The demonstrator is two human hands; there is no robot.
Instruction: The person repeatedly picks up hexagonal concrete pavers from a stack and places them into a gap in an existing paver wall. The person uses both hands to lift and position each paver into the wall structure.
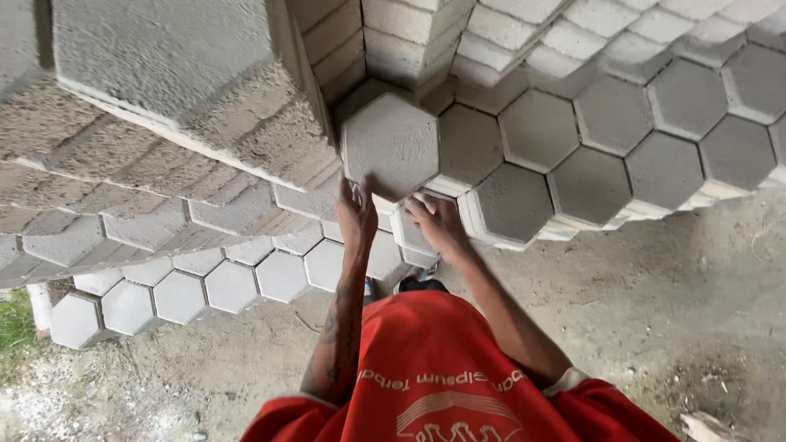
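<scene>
A grey hexagonal concrete paver (390, 146) lies on top of a stack straight ahead of me. My left hand (355, 214) grips its near-left edge with the fingers curled up on the rim. My right hand (436, 223) holds the near-right lower edge from beneath. Both arms reach forward over my red shirt (434, 385). More hexagonal pavers (540, 131) of the same kind lie packed edge to edge to the right of it.
Tall stacks of grey pavers (164, 82) rise on the left and far side. A lower row of lighter hexagonal pavers (229, 285) lies on the left. Sandy ground (655, 303) spreads to the right, and grass (15, 323) shows at the far left.
</scene>
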